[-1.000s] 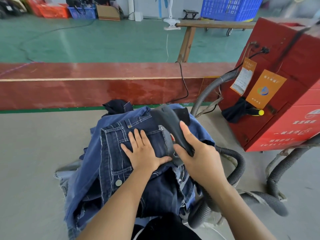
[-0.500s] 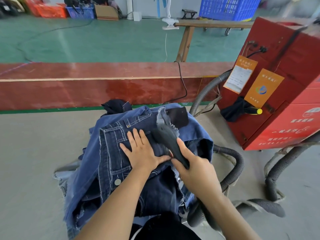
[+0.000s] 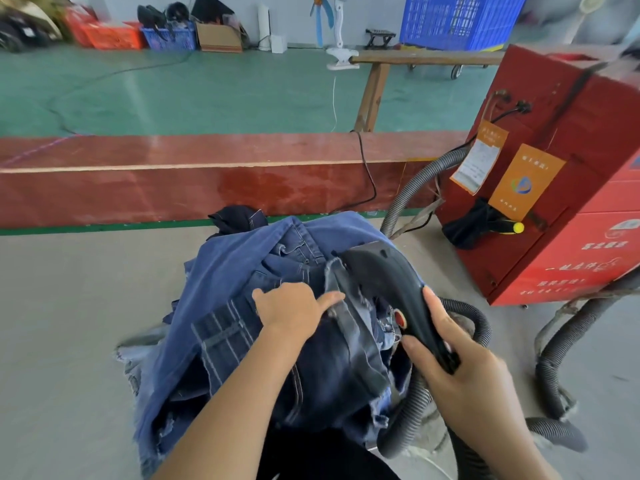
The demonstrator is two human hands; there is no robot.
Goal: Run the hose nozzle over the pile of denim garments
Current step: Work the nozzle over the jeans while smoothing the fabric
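A pile of blue denim garments [image 3: 225, 271] lies heaped on the grey table in front of me. My right hand [image 3: 464, 382] grips the handle of a black hose nozzle [image 3: 384, 275], whose wide mouth rests on the right upper part of the pile, against a frayed denim edge. A red button shows on the nozzle's side. My left hand [image 3: 291, 311] pinches a fold of dark denim on top of the pile, fingers curled, just left of the nozzle. The grey ribbed hose [image 3: 408, 417] curls away under my right hand.
A red machine [image 3: 561, 202] with orange tags stands at the right, with grey hoses [image 3: 554, 351] looping from it over the table. A red wooden rail [image 3: 207, 178] borders the table's far edge. Beyond it are green floor, crates and a wooden bench.
The nozzle has shifted right and farther back on the pile. My left hand went from lying flat on the denim to pinching a fold and pulling it.
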